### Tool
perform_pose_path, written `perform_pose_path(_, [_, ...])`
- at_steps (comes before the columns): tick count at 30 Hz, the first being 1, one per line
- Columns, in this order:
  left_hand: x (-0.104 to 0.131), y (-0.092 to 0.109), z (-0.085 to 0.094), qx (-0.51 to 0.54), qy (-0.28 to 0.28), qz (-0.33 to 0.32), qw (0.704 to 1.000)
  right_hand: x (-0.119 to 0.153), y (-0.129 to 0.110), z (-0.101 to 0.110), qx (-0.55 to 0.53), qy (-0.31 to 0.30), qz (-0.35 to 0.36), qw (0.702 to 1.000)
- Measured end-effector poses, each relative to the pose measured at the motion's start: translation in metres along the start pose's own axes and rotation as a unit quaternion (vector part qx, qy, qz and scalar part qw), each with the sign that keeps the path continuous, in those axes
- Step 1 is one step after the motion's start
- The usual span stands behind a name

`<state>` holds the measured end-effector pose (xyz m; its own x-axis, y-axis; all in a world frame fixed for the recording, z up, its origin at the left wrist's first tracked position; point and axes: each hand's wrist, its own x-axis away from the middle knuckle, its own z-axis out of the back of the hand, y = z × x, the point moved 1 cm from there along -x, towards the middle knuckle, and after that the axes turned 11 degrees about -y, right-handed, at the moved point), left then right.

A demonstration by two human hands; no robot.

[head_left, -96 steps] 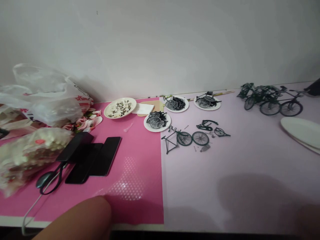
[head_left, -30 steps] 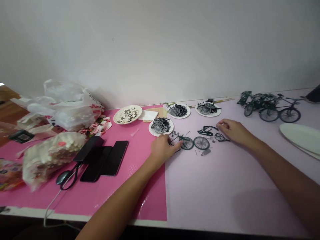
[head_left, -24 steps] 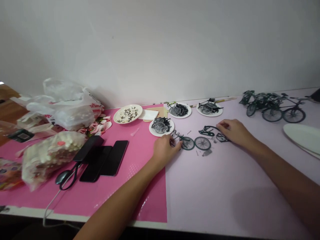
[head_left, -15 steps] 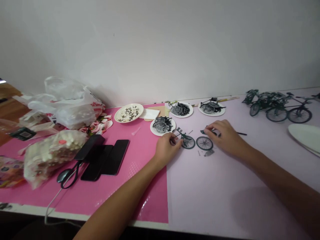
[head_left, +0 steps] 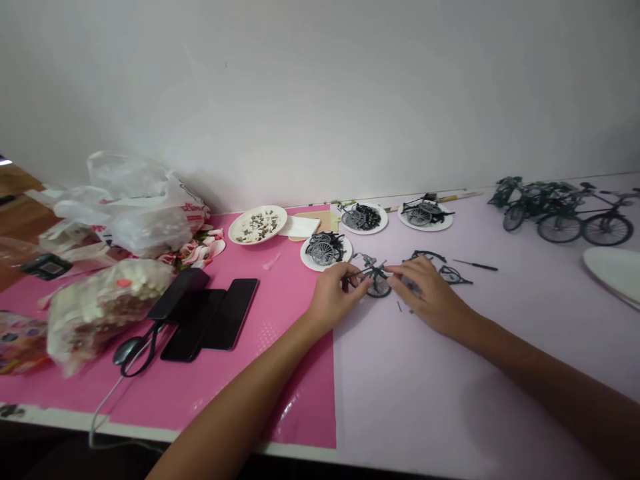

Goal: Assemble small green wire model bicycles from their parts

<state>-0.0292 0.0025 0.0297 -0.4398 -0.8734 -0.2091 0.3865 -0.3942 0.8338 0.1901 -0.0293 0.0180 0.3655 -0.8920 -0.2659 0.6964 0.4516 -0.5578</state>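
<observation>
Pink and pale lilac coverings meet on the tabletop (head_left: 430, 380) before a plain grey wall (head_left: 320, 100). Near their seam, the left hand (head_left: 334, 295) has its grip closed on the small bicycle frame (head_left: 371, 271). The right hand (head_left: 431, 293) reaches the frame's right side, fingers slightly bent; whether its grip holds anything, I cannot tell. Loose bicycle parts (head_left: 453, 275) and a thin screwdriver (head_left: 484, 266) lie to the right, beyond that hand.

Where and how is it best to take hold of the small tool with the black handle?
Probably by the black handle, with a pinch from above on the right: it lies flat, and looks thicker than the thin shaft.
</observation>
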Motion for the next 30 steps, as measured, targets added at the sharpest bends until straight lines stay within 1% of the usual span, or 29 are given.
perform_pose_path(4, [0.003,0.004,-0.003,0.056,-0.009,-0.008,0.998,-0.002,0.002,0.000,0.007,-0.018,0.019,1.000])
perform_pose_path(7, [0.005,0.009,-0.004,0.084,-0.006,-0.016,0.996,-0.003,0.005,0.000,-0.001,-0.029,0.028,0.999])
perform_pose_path(11, [0.004,0.009,-0.007,0.146,0.010,0.006,0.989,-0.003,0.006,0.001,-0.010,-0.032,0.030,0.999])
perform_pose_path(13, [0.003,0.006,-0.008,0.187,-0.001,0.030,0.982,-0.002,0.005,0.000,-0.010,-0.041,0.020,0.999])
perform_pose_path(15, [0.001,0.001,-0.009,0.227,-0.043,0.051,0.972,-0.002,0.005,-0.002,-0.010,-0.046,0.009,0.999])
perform_pose_path(17, [0.000,-0.002,-0.009,0.263,-0.065,0.060,0.961,-0.002,0.005,-0.004,-0.011,-0.044,0.004,0.999])
perform_pose_path(22, [-0.003,-0.004,-0.008,0.337,-0.069,0.075,0.936,-0.002,0.003,-0.005,-0.029,-0.027,0.007,0.999])
perform_pose_path(24, [-0.003,-0.002,-0.008,0.345,-0.064,0.078,0.933,-0.002,0.001,-0.004,-0.040,-0.027,0.009,0.999])
perform_pose_path(26, [-0.002,0.002,-0.008,0.324,-0.067,0.069,0.941,-0.001,-0.003,-0.002,-0.047,-0.028,0.010,0.998])
perform_pose_path(30, [0.001,0.010,-0.008,0.268,-0.101,0.041,0.957,0.000,-0.008,0.000,-0.048,-0.018,0.013,0.999])
